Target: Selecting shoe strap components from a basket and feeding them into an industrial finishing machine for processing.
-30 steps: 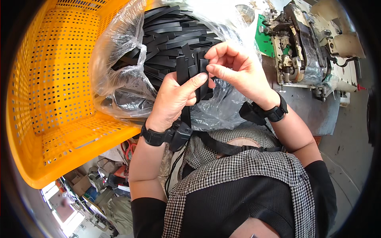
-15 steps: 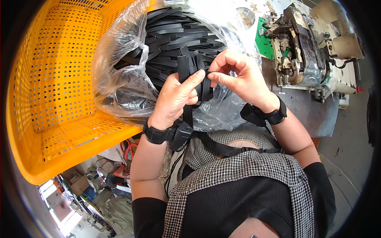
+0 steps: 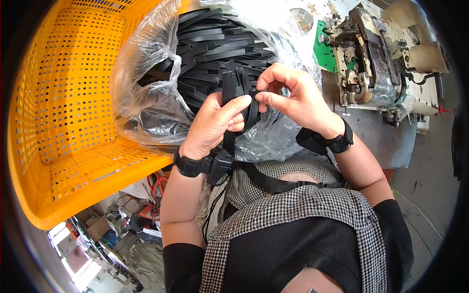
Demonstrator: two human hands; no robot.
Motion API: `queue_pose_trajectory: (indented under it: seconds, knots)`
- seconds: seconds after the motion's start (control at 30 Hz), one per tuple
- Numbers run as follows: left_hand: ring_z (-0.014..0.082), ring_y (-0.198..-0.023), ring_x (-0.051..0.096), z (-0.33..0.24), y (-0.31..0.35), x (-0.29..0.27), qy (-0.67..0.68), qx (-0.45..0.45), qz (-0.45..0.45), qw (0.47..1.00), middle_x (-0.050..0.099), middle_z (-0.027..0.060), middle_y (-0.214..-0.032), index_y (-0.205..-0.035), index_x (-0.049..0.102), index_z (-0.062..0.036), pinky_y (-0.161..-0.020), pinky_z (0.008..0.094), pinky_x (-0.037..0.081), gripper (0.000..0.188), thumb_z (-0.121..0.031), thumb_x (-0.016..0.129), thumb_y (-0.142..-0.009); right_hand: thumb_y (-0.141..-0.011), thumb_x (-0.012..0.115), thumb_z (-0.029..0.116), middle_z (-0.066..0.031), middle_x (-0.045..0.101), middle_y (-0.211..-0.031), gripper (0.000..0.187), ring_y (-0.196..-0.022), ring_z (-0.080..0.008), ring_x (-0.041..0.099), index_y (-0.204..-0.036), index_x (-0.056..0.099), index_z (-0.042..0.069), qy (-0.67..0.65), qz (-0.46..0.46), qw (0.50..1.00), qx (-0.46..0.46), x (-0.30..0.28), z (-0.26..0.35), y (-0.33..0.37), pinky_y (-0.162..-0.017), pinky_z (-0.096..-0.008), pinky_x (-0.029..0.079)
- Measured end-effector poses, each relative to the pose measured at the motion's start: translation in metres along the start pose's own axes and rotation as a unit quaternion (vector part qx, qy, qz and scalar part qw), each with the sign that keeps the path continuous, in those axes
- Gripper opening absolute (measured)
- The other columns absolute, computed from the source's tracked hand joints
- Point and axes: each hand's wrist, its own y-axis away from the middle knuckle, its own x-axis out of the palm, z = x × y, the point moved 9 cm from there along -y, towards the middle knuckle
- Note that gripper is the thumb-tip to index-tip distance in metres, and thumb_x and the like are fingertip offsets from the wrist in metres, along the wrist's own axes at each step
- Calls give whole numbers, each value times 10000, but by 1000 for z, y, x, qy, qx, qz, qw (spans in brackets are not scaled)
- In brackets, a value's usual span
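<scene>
My left hand (image 3: 215, 119) is closed round black flat strips (image 3: 228, 88), its thumb pressing on top; one strip hangs down below the fist toward my wrist. Close by on the right, my right hand (image 3: 293, 97) pinches the edge of a black strip between thumb and forefinger, the other fingers curled. Between the two hands a strip (image 3: 252, 115) bends in a loop. Beneath and beyond them lies a big heap of black strips (image 3: 210, 46) inside a clear plastic bag (image 3: 146, 63) with its mouth spread wide.
A yellow perforated crate (image 3: 80, 93) stands to the left, its rim beside the bag. At the right is a worn machine (image 3: 371, 63) on a metal-topped table, with a green plate (image 3: 324, 49) at its side. Red-handled scissors (image 3: 157, 184) lie below the crate.
The strips in my left hand have shifted slightly and tilted a little to the right. Both hands stay in nearly the same place, still gripping.
</scene>
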Motion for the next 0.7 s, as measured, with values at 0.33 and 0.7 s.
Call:
queue_pose_trajectory:
  seconds: [0.33,0.7]
  knots:
    - [-9,-467,262,0,-3,-6,-10,19,-46,999,376,-108,-589,-974,630,-9,-439,189,239,182,-172,553,-947,-799,679,-31,-22,641,-766,63,-666,-70,615,-830,641,9,18,-40,998,-53,-8,5,6,-583,-212,472]
    - [-1,-460,298,6,-7,-4,-7,9,-31,999,371,-99,-578,-854,603,-28,-432,193,247,176,-186,585,-931,-788,676,-59,-67,614,-884,107,-758,-125,625,-850,604,-11,28,-1,999,-43,-6,4,9,-677,-254,524]
